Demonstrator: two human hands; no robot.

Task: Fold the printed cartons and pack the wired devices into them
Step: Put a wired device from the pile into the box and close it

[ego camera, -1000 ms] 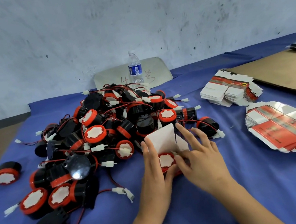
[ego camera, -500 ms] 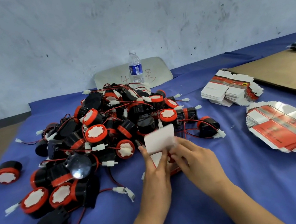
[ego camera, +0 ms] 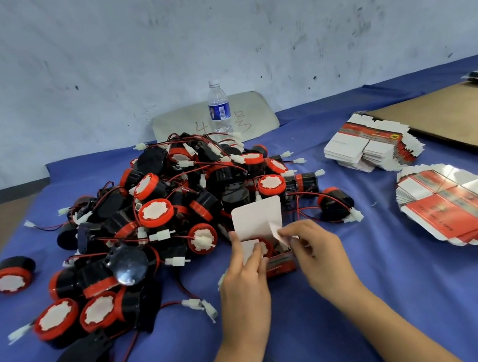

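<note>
A small red printed carton (ego camera: 278,262) stands on the blue cloth in front of me, its white lid flap (ego camera: 257,217) upright. Inside it sits a black and red wired device, partly hidden by my fingers. My left hand (ego camera: 245,273) holds the carton's left side and presses a white side flap (ego camera: 249,249) inward with the thumb. My right hand (ego camera: 316,253) pinches the right side flap (ego camera: 281,232). A big heap of black and red wired devices (ego camera: 174,215) lies just behind and to the left.
Two stacks of flat printed cartons (ego camera: 369,146) (ego camera: 452,204) lie at the right. A brown board (ego camera: 463,116) sits at the far right. A water bottle (ego camera: 219,109) stands behind the heap. One stray device (ego camera: 11,275) lies at the far left.
The device has gone down into the carton. My right hand has drawn back from the lid flap to the right side flap, and my left thumb now folds the left flap in.
</note>
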